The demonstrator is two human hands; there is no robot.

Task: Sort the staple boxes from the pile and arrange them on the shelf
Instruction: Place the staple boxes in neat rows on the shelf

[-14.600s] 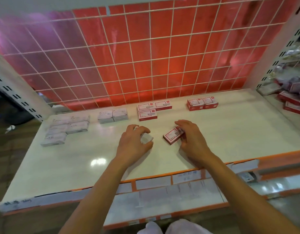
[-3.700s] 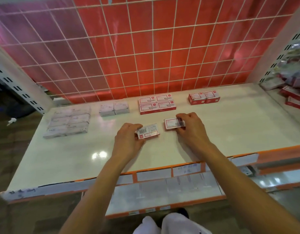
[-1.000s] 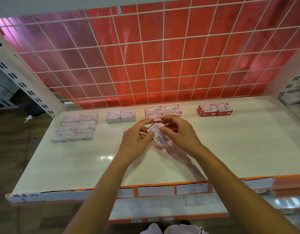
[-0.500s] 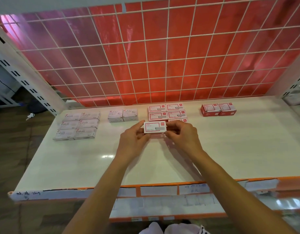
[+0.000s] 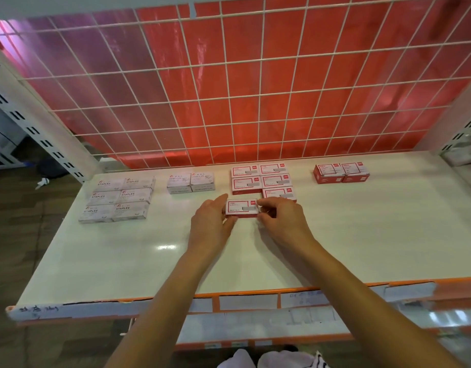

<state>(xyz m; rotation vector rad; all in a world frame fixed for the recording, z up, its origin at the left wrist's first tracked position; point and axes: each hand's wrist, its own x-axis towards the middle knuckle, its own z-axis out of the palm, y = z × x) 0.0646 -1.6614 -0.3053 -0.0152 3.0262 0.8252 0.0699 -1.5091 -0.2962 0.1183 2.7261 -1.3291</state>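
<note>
Red-edged staple box (image 5: 241, 208), tilted a second ago, now lies level, pinched between our left hand (image 5: 210, 224) and right hand (image 5: 282, 219), just before the gap in the red group (image 5: 259, 177); perhaps already touching the shelf (image 5: 361, 235).

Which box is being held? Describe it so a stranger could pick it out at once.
Start at the white shelf below the red wire-grid back and find the block of red-and-white boxes near the middle of its rear edge. Just in front of that block is a lone red-and-white box, label up. It alone is pinched at its ends by the left hand and right hand.
</note>
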